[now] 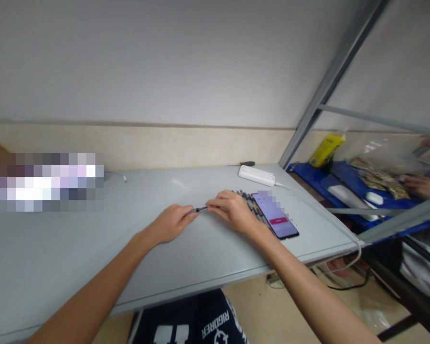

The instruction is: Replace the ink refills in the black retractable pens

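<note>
Over the middle of the grey-white table (157, 272), a slim grey-and-black pen (200, 209) spans the gap between my two hands. My left hand (170, 223) is closed round its left end. At the other end, the fingers of my right hand (232, 210) pinch it; the fingertips cover that part. Just right of my right hand lies a group of several small black and beige pieces (249, 199), partly hidden by the hand and wrist. A phone (277, 217) with its screen lit rests against the right side of that group.
A white power strip (257, 175) with a cable lies toward the back right, before a yellow-and-black screwdriver (247, 164). A metal frame post (326, 91) rises at the right edge. Beyond it, another person's hand (424, 186) is near a blue surface (308, 174) with a yellow packet (326, 150).
</note>
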`<action>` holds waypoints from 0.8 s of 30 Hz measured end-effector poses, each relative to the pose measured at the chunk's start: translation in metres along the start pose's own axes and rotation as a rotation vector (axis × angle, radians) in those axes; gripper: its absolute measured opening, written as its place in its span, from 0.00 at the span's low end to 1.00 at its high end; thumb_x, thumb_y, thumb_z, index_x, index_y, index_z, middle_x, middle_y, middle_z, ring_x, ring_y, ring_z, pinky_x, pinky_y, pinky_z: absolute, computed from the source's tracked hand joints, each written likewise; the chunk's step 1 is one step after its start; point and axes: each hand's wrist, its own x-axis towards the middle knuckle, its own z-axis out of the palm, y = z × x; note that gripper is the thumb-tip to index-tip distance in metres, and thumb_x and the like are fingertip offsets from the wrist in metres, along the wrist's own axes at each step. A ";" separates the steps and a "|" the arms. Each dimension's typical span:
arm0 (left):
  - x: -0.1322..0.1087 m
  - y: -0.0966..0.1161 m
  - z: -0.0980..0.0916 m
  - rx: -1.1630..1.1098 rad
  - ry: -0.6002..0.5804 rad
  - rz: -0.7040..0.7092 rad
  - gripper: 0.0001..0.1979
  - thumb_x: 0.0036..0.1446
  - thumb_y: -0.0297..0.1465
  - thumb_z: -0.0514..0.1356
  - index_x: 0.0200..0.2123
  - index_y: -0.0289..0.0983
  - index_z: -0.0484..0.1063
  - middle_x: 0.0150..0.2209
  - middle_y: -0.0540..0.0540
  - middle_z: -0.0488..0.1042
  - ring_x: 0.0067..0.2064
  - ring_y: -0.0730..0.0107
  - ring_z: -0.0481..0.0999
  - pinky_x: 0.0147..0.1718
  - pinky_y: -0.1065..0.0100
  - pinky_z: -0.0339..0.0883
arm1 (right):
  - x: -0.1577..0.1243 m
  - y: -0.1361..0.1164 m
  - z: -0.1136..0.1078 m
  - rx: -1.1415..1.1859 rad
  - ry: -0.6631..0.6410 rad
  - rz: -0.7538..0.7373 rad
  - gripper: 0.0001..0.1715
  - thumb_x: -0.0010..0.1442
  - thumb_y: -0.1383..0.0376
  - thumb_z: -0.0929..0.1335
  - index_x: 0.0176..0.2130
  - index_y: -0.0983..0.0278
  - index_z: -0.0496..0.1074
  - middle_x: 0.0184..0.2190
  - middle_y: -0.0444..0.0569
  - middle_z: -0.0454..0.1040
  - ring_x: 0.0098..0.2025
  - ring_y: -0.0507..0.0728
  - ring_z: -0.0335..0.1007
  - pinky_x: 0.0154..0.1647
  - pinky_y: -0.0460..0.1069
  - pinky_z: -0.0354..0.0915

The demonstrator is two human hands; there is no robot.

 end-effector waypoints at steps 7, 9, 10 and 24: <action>0.002 -0.002 -0.005 -0.439 0.350 -0.102 0.12 0.54 0.38 0.56 0.38 0.36 0.67 0.27 0.50 0.69 0.27 0.73 0.66 0.26 0.72 0.57 | 0.002 -0.010 0.008 0.180 0.129 0.268 0.13 0.58 0.60 0.67 0.38 0.65 0.76 0.29 0.49 0.75 0.29 0.51 0.66 0.34 0.45 0.59; 0.004 -0.005 -0.006 -0.585 0.404 -0.119 0.11 0.52 0.38 0.59 0.34 0.36 0.67 0.25 0.51 0.69 0.27 0.74 0.67 0.26 0.73 0.58 | 0.004 -0.014 0.010 0.282 0.172 0.297 0.14 0.59 0.60 0.65 0.37 0.66 0.76 0.30 0.49 0.76 0.30 0.52 0.67 0.34 0.45 0.59; 0.005 -0.006 -0.006 -0.656 0.412 -0.131 0.12 0.51 0.38 0.61 0.33 0.36 0.68 0.25 0.51 0.69 0.26 0.74 0.67 0.27 0.73 0.58 | 0.005 -0.015 0.011 0.335 0.199 0.315 0.16 0.60 0.60 0.63 0.37 0.66 0.76 0.30 0.50 0.76 0.31 0.52 0.68 0.33 0.45 0.60; 0.009 -0.007 -0.010 -1.209 0.418 -0.315 0.14 0.41 0.36 0.68 0.26 0.32 0.71 0.21 0.49 0.71 0.24 0.75 0.68 0.26 0.72 0.61 | 0.002 -0.011 0.019 0.502 0.383 0.472 0.15 0.57 0.58 0.65 0.34 0.67 0.75 0.25 0.48 0.75 0.25 0.51 0.66 0.29 0.45 0.61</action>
